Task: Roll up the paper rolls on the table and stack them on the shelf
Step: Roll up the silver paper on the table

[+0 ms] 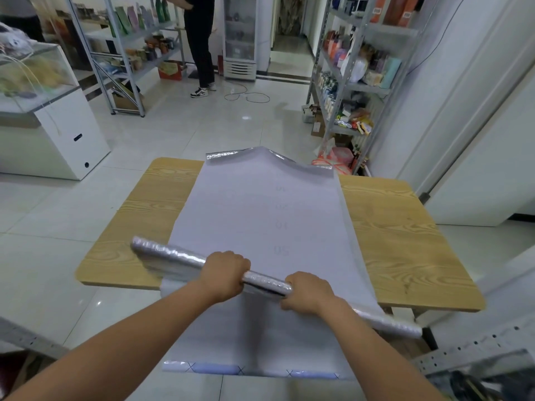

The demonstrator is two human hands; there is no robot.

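Note:
A long sheet of white-backed silver paper (pixel 260 209) lies unrolled down the middle of the wooden table (pixel 399 235); its near end hangs over the front edge toward the floor. A rolled silver paper roll (pixel 173 256) lies slanted across the sheet near the table's front edge. My left hand (pixel 224 270) grips the roll at its middle. My right hand (pixel 308 290) grips it further right, and the roll's right end (pixel 396 324) sticks out past my wrist. The sheet's far end (pixel 223 155) curls up, showing its silver side.
Metal shelving (pixel 356 85) with packaged goods stands at the back right, and another shelf unit (pixel 127 53) at the back left. A glass display counter (pixel 43 111) is at left. A person (pixel 199 41) stands on the tiled floor beyond. A perforated metal shelf edge (pixel 469 354) shows at lower right.

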